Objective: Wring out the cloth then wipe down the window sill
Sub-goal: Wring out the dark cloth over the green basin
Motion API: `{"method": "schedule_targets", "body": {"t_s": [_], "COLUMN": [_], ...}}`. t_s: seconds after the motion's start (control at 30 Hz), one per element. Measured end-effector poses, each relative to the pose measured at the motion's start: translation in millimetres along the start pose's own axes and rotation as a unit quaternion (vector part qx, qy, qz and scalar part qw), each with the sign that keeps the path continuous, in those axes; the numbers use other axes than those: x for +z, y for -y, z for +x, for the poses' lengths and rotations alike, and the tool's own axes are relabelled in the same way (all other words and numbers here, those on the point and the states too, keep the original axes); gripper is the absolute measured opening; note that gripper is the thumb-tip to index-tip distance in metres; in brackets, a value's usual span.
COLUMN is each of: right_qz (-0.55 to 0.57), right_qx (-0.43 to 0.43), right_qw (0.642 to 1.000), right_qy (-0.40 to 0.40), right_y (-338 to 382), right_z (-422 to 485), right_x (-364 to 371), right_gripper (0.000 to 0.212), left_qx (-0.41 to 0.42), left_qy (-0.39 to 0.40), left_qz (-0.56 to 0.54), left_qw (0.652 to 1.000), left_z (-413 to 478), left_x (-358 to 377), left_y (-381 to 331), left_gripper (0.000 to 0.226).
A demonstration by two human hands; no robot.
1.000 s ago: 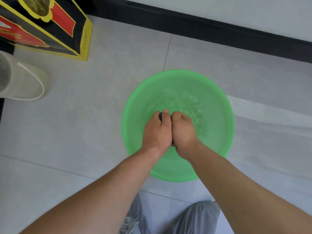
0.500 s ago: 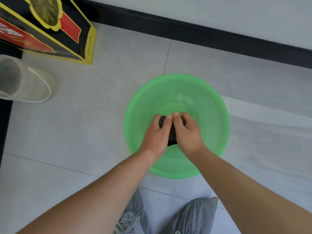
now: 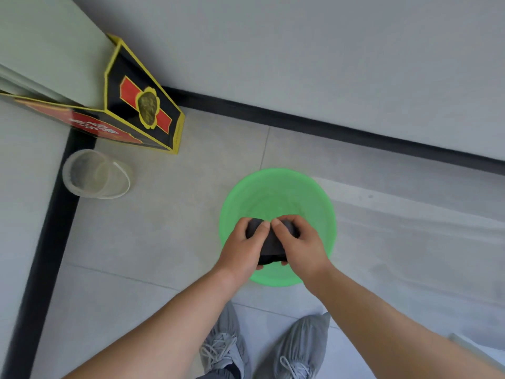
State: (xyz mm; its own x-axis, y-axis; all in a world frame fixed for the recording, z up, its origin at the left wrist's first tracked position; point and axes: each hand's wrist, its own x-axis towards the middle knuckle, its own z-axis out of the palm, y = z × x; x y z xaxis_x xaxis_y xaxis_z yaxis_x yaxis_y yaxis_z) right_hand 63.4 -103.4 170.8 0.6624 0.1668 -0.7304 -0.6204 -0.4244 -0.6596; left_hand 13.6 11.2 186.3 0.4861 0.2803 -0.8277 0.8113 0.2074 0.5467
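A dark grey cloth (image 3: 270,242) is bunched up between both hands, held above a green plastic basin (image 3: 278,187) that stands on the tiled floor. My left hand (image 3: 241,246) grips the cloth's left side and my right hand (image 3: 299,243) grips its right side, thumbs meeting on top. Most of the cloth is hidden inside the fists. No window sill can be made out in this view.
A black, red and yellow carton (image 3: 139,110) leans in the corner at upper left. A clear plastic tub (image 3: 94,173) lies beside it. A black skirting strip (image 3: 355,135) runs along the wall. My grey shoes (image 3: 262,348) stand just below the basin.
The view has risen and pulled back, showing more wall and my shoes. Both hands have lifted out of the basin with the cloth, which now shows more between them.
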Motion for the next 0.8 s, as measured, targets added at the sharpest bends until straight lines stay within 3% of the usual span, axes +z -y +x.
{"method": "schedule_targets", "body": {"t_s": [0.27, 0.5, 0.8], "right_qz": [-0.045, -0.096, 0.023], "right_qx": [-0.042, -0.043, -0.066], "right_qw": [0.998, 0.994, 0.998], "right_qy": [-0.002, -0.008, 0.010], "right_y": [98, 162, 251], "right_z": [-73, -136, -203], "right_x": [-19, -22, -99], "right_gripper": [0.006, 0.012, 0.019], "left_qx": [0.030, 0.026, 0.194], "left_qy": [0.026, 0.013, -0.046], "left_qz": [0.000, 0.011, 0.177], "left_qw": [0.999, 1.000, 0.964], "left_z": [-88, -161, -235], "left_x": [-34, -55, -29], "left_y": [-79, -127, -235], "left_gripper": [0.025, 0.003, 0.003]}}
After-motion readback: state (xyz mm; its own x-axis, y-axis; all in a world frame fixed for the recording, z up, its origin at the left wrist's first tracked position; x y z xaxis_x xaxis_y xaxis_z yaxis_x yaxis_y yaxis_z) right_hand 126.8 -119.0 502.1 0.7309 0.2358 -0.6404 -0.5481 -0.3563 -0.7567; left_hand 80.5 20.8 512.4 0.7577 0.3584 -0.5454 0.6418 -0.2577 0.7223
